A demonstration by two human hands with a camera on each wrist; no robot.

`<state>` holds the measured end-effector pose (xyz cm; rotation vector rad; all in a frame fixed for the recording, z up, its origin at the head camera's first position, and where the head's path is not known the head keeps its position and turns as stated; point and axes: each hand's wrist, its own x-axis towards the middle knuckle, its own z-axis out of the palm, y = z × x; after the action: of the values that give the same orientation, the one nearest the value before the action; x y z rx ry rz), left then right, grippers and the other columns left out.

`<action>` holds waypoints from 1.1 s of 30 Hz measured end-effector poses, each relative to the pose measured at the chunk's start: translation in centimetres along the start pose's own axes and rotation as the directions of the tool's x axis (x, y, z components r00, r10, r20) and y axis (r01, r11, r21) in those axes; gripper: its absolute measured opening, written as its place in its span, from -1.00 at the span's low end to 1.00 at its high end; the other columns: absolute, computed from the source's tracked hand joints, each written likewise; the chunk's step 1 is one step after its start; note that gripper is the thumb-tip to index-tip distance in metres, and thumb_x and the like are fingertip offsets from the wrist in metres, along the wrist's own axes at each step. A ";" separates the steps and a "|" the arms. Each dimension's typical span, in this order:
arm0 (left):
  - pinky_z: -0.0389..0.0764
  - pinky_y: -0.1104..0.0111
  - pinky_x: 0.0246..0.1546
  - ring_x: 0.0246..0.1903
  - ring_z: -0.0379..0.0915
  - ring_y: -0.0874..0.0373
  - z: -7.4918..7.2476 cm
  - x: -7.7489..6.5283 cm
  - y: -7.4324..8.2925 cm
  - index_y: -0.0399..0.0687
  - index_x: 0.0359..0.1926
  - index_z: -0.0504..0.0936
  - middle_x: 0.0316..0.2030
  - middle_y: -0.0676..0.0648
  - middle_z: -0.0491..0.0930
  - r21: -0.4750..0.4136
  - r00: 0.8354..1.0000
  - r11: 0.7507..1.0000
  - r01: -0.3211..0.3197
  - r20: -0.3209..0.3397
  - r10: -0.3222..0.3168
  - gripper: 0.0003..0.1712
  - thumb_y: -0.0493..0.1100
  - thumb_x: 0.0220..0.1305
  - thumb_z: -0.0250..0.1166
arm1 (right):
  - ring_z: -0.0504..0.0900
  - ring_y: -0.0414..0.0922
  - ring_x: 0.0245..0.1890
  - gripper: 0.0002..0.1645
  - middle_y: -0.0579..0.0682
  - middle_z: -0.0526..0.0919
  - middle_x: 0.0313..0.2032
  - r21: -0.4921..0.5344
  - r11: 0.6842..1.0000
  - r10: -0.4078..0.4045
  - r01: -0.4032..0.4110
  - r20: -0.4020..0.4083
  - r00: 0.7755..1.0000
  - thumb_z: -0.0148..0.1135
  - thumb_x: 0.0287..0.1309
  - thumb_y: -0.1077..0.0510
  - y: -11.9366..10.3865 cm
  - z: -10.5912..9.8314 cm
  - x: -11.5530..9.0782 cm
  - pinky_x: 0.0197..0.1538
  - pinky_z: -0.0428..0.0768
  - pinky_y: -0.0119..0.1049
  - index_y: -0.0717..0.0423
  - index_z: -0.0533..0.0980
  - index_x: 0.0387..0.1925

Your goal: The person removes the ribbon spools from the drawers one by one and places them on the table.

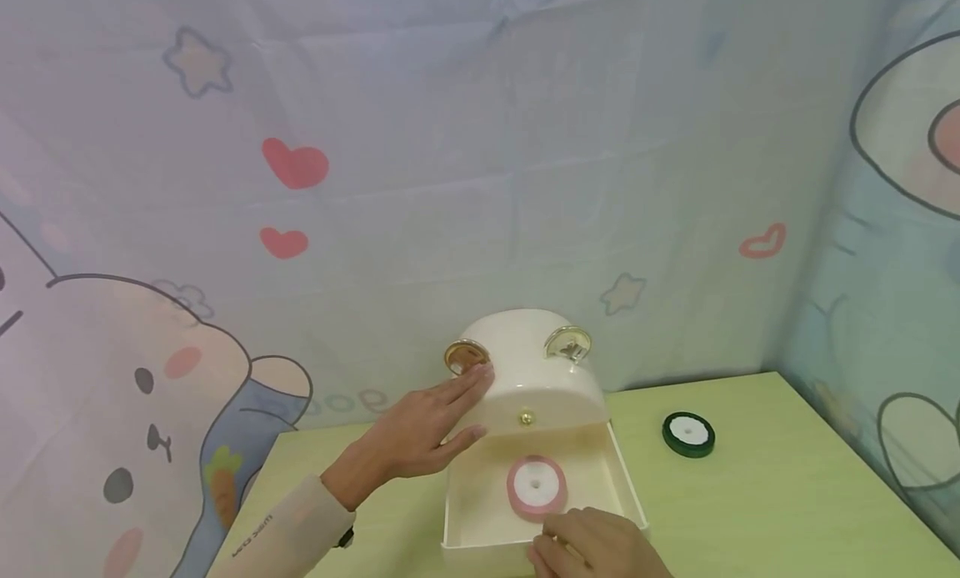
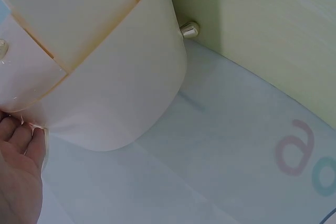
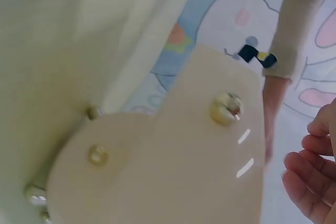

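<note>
A cream rounded box (image 1: 525, 353) with two gold ear-like rings stands by the back wall, its lower drawer (image 1: 480, 511) pulled out. In the drawer lies a spool of pink ribbon (image 1: 537, 488) with a white centre. My left hand (image 1: 427, 428) rests with straight fingers on the left side of the box, fingertips by the left gold ring (image 1: 467, 356). Beside the drawer's front edge is my right hand (image 1: 600, 545), its fingers loosely bent. The right wrist view shows that hand a little apart from the drawer front (image 3: 210, 166) and its gold knob (image 3: 226, 108).
A spool of dark green ribbon (image 1: 688, 434) lies on the light green table (image 1: 750, 495), right of the box. Behind the table hangs a cloth backdrop (image 1: 465, 186) printed with hearts, stars and cartoon animals. A small gold knob (image 1: 527, 418) sits on the upper front.
</note>
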<state>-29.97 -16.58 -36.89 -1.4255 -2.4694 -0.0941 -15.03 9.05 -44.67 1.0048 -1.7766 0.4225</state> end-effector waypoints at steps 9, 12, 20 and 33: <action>0.59 0.07 0.35 0.57 0.26 -0.01 -0.1 0.0 0.1 -0.05 0.69 0.07 0.66 -0.10 0.13 0.000 1.000 1.000 -0.006 -0.010 0.006 -0.20 0.16 0.64 0.04 | 0.55 -0.27 -0.55 -0.61 -0.13 0.63 -0.45 -0.053 0.983 -0.180 0.178 -0.047 0.982 0.08 0.49 0.11 3.1 -1.8 4.1 -0.43 0.60 -0.52 0.03 0.63 -0.49; 0.58 0.06 0.36 0.57 0.26 -0.02 -0.1 0.0 0.2 -0.04 0.69 0.06 0.66 -0.10 0.12 -0.006 1.000 1.000 -0.003 -0.010 0.003 -0.20 0.16 0.65 0.02 | 0.58 -0.27 -0.51 -0.59 -0.16 0.64 -0.41 -0.033 0.995 -0.094 0.095 0.034 0.995 0.07 0.54 0.05 3.5 -2.3 4.6 -0.40 0.61 -0.48 0.00 0.64 -0.47; 0.58 0.04 0.36 0.57 0.27 -0.02 0.1 0.0 0.1 -0.02 0.69 0.06 0.66 -0.08 0.13 -0.015 1.000 1.000 0.007 -0.018 -0.007 -0.20 0.16 0.64 0.03 | 0.50 -0.32 -0.46 -0.80 -0.27 0.60 -0.39 -0.038 0.995 0.096 -0.089 0.317 0.944 0.57 0.05 0.05 4.6 -2.8 6.3 -0.39 0.49 -0.49 -0.10 0.64 -0.36; 0.57 0.05 0.37 0.57 0.27 -0.02 0.1 -0.1 0.0 -0.02 0.69 0.04 0.66 -0.09 0.12 -0.004 1.000 1.000 0.012 -0.012 -0.012 -0.20 0.17 0.64 0.03 | 0.56 -0.30 -0.32 -0.74 -0.21 0.66 -0.31 0.102 0.989 0.024 -0.105 0.596 0.803 0.55 0.06 0.08 7.7 -1.3 8.2 -0.19 0.59 -0.41 -0.03 0.68 -0.19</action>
<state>-29.94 -16.60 -37.05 -1.4074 -2.4704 -0.1096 -21.51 10.90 -35.58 1.2663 -2.3782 0.2798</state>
